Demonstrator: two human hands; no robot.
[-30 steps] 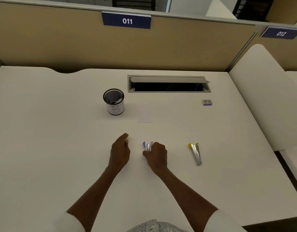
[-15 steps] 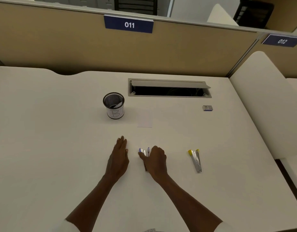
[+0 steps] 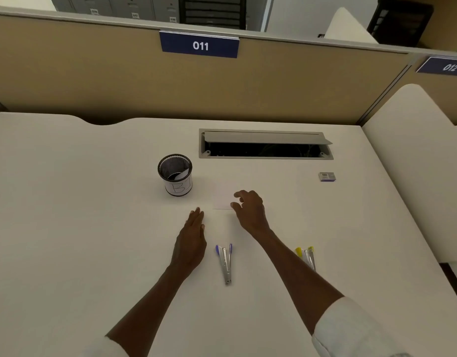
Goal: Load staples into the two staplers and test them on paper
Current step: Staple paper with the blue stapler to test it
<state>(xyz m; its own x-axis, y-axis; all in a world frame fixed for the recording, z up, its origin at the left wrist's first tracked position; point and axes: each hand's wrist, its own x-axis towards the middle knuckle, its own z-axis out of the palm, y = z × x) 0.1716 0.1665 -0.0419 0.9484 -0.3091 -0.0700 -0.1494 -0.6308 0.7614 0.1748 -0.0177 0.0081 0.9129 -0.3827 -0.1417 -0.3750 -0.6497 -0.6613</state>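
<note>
Left hand (image 3: 190,239) flat on desk (image 3: 67,228), fingers straight, holding nothing. Right hand (image 3: 249,208) spread loosely over paper (image 3: 222,198), nothing gripped. Purple stapler (image 3: 226,262) near centre, yellow stapler (image 3: 306,257) right, staple box (image 3: 327,176) far right. Best to pinch the paper's edge, slide nearer. Mesh cup (image 3: 175,174) far left; tan partition (image 3: 93,78) behind.

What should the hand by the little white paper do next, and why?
Probably pinch the paper and bring it toward the purple stapler. The right hand hovers at the paper's edge with fingers and thumb spread, holding nothing. Both the purple and the yellow stapler lie free on the desk, so testing seems next.
</note>
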